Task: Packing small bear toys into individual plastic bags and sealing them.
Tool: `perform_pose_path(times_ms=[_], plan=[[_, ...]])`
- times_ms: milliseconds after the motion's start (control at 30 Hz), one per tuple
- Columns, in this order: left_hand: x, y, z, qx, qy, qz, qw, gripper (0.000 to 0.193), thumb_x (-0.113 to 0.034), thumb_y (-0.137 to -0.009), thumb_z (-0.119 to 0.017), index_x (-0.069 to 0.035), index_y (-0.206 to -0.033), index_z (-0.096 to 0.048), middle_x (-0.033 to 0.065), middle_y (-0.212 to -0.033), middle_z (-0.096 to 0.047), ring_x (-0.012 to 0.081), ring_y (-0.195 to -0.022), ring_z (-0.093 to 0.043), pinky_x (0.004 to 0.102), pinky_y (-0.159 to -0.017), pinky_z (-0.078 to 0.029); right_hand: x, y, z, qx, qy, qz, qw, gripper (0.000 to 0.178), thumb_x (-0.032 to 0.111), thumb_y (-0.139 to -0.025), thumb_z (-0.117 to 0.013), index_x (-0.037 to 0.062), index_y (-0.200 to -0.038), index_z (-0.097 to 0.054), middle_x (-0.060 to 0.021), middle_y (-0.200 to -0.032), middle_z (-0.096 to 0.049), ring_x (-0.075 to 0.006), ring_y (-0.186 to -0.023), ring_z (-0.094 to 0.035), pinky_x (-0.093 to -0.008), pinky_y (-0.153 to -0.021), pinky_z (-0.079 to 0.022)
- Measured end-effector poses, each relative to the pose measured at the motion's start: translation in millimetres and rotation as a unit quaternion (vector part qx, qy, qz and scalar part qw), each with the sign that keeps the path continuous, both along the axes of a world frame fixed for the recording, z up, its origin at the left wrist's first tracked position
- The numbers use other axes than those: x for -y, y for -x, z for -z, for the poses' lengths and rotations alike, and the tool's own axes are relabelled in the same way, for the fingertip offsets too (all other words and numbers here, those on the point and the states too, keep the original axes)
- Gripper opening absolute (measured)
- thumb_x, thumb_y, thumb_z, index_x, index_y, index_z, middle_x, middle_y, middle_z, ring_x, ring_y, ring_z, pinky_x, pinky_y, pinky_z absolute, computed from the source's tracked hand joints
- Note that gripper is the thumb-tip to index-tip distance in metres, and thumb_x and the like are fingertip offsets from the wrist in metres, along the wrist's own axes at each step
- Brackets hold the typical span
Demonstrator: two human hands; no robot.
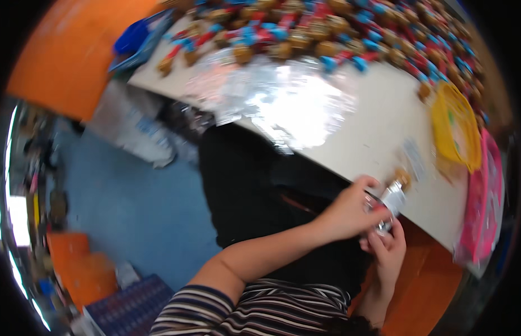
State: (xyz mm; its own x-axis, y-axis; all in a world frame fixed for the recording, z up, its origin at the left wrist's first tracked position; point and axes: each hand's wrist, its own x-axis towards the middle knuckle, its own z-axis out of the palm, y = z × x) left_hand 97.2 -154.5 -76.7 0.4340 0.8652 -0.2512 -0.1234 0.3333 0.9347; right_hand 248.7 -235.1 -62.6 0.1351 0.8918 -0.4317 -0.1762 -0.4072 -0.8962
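Observation:
Close to the table's near right edge, my left hand (350, 210) and my right hand (388, 252) meet around a small item with a shiny silver-white body (393, 197). A gold-brown rounded end (402, 177) shows beyond the body. My left fingers are closed on its side, and the fingertips of my right hand pinch its lower, crinkled part from below. Motion blur hides its exact kind. Beside it on the table lies a small clear plastic piece (412, 159).
Many gold, red and blue items (299, 39) are heaped along the far side of the white table (378, 123). Shiny clear plastic bags (294, 106) spread before them. A yellow basket (455, 126) and pink basket (481, 201) stand right; a blue container (138, 42) stands far left.

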Motion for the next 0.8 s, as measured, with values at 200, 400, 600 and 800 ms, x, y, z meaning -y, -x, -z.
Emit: perform_pose_path(times_ms=[200,400,600,800], plan=[[38.2,102.3,1.2,0.213,0.112,0.022,0.97,0.054,-0.003,-0.086,-0.068,0.0,-0.131,-0.039,0.011,-0.111,-0.061,0.0164,-0.1,-0.064,0.0298,-0.087,-0.053,13.4,-7.0,3.1,-0.132,0.01,-0.224,0.966,0.063,-0.001,-0.08,-0.062,-0.0057,-0.135,-0.032,-0.0258,-0.103,-0.066,-0.0268,-0.084,-0.07,-0.0333,-0.077,-0.057],[96.8,294.5,1.5,0.072,0.019,-0.337,0.938,0.058,-0.011,-0.085,-0.068,0.002,-0.135,-0.041,0.0178,-0.122,-0.06,0.0266,-0.106,-0.064,0.0384,-0.091,-0.053,-31.5,-1.0,-4.2,-0.02,-0.025,-0.256,0.966,0.044,-0.007,-0.085,-0.054,-0.0072,-0.128,-0.045,-0.0224,-0.105,-0.066,-0.0246,-0.095,-0.067,-0.0325,-0.087,-0.054],[26.9,383.3,101.8,0.106,0.035,-0.51,0.853,0.037,-0.012,-0.094,-0.058,0.003,-0.127,-0.051,0.0133,-0.115,-0.062,0.0219,-0.104,-0.062,0.0348,-0.088,-0.051,-55.9,12.0,-6.6,0.035,-0.08,-0.249,0.965,0.034,0.001,-0.093,-0.053,-0.0044,-0.126,-0.048,-0.0188,-0.105,-0.066,-0.0229,-0.092,-0.066,-0.0331,-0.085,-0.054],[-121.3,394.6,123.6,-0.169,0.127,-0.543,0.813,0.025,-0.031,-0.098,-0.053,-0.007,-0.101,-0.059,0.0034,-0.077,-0.057,0.0138,-0.063,-0.055,0.0293,-0.052,-0.045,-52.1,28.7,-18.2,0.041,-0.045,-0.22,0.974,0.032,0.0,-0.091,-0.056,-0.005,-0.122,-0.051,-0.0194,-0.106,-0.065,-0.0219,-0.096,-0.065,-0.0318,-0.087,-0.053]])
